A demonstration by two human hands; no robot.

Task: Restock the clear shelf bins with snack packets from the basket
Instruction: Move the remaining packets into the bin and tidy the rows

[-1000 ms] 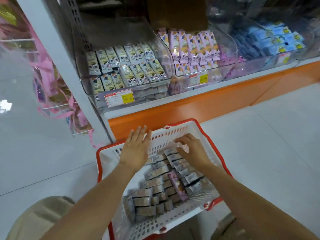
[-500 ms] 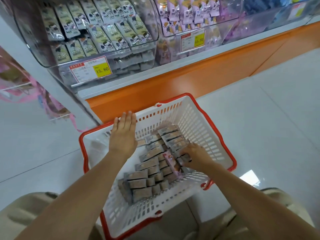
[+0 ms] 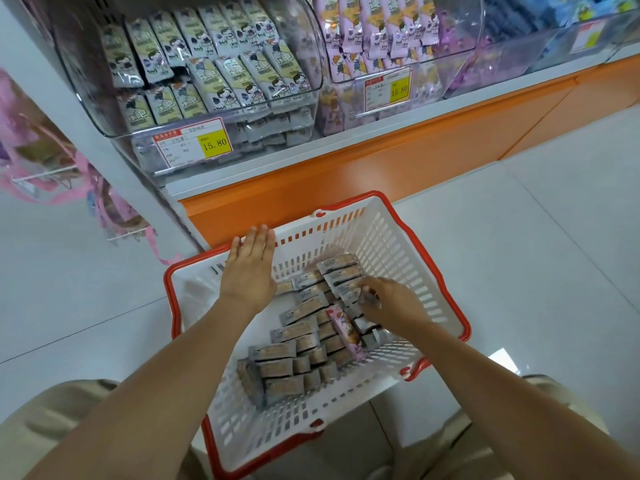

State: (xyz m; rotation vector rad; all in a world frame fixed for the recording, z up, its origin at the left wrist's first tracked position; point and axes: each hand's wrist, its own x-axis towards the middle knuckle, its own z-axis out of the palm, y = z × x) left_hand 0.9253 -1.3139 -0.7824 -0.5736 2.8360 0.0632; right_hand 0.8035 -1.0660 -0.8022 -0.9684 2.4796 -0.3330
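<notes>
Pinching grey packet (image 3: pixel 367 298) w/ R hand (image 3: pixel 394 304) fingers (image 3: pixel 374 287), inside basket (image 3: pixel 398 252).

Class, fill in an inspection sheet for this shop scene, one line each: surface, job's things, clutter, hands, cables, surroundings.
Surface: pale, glossy tiled floor.
Job's things: white, red-rimmed basket holding rows of grey packets and one pink packet; left bin holds green-white packets, middle bin pink ones.
Clutter: nothing seen.
Hands: left hand flat and open above the basket's far left corner; right hand pinches one of the grey packets.
Cables: nothing seen.
Surroundings: orange shelf base, yellow price tags, pink ribbons hanging at left.
</notes>
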